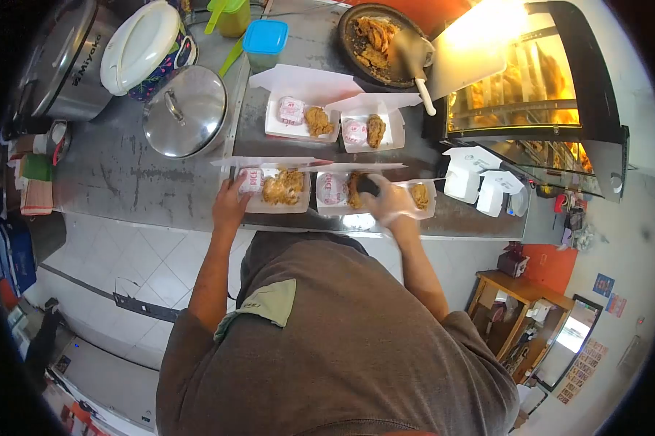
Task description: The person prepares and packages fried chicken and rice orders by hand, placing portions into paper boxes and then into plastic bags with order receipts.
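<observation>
My bare left hand (pixel 229 200) grips the left side of an open white paper box (pixel 295 208), its fingertips beside a wrapped rice pack (pixel 252 180). Fried chicken (pixel 283 187) lies in the same box. Over the neighbouring box (pixel 335 211) is my right hand (pixel 393 203), in a clear plastic glove and smeared by motion. Its fingers close on a small black object (pixel 369 187), whose kind I cannot tell. That box has another rice pack (pixel 332 189) and a chicken piece (pixel 354 190), partly covered by the object. Right of the hand, a chicken piece (pixel 419 195) sits in a further box.
Behind, two open boxes (pixel 269 129) (pixel 385 139) hold rice packs and chicken. A dark pan (pixel 347 62) with chicken and a white-handled scoop (pixel 420 80) stands near a lit display warmer (pixel 531 131). Left are a lidded steel pot (pixel 184 112) and a blue-lidded container (pixel 265 38).
</observation>
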A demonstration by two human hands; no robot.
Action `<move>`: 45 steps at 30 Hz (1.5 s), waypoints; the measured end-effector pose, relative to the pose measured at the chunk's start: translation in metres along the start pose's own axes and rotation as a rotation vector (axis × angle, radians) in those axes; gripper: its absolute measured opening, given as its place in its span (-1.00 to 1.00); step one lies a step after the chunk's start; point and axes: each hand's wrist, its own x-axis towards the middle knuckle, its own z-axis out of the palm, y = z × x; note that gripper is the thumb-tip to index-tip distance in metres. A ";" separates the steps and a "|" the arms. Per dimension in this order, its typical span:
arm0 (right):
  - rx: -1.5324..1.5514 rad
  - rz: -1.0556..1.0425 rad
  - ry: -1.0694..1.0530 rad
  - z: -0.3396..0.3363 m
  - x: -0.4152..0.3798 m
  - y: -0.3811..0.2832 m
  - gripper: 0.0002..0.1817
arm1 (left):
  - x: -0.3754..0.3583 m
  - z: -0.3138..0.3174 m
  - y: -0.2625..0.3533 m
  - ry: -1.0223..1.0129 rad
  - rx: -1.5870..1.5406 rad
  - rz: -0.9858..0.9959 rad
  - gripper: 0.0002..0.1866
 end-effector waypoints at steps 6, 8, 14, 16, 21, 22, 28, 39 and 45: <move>0.035 0.023 0.014 0.039 0.022 0.025 -0.40 | 0.003 -0.002 0.010 -0.069 0.012 -0.036 -0.40; 0.165 0.006 -0.042 0.012 0.006 0.039 -0.40 | 0.003 0.003 0.015 -0.037 0.061 -0.010 -0.40; 0.088 -0.133 -0.104 -0.123 -0.099 0.085 -0.39 | -0.004 0.018 0.045 0.140 0.119 0.109 -0.41; 0.278 0.065 -0.028 -0.146 -0.115 0.103 -0.40 | -0.008 0.023 0.058 0.164 0.173 0.085 -0.39; 0.031 0.283 0.123 -0.056 -0.023 0.173 -0.42 | -0.012 0.043 0.082 0.188 0.224 0.006 -0.38; 0.074 0.324 0.101 -0.029 -0.007 0.171 -0.43 | -0.015 0.043 0.086 0.185 0.228 0.008 -0.38; 0.137 -0.084 -0.100 -0.028 0.031 0.243 -0.43 | 0.001 0.044 0.086 0.216 0.179 -0.104 -0.37; 0.325 0.083 -0.096 -0.055 -0.003 0.207 -0.44 | -0.010 0.043 0.066 0.311 0.075 -0.163 -0.44; 0.417 -0.295 0.109 -0.191 -0.039 0.123 -0.42 | -0.014 0.033 0.047 0.419 0.097 -0.149 -0.45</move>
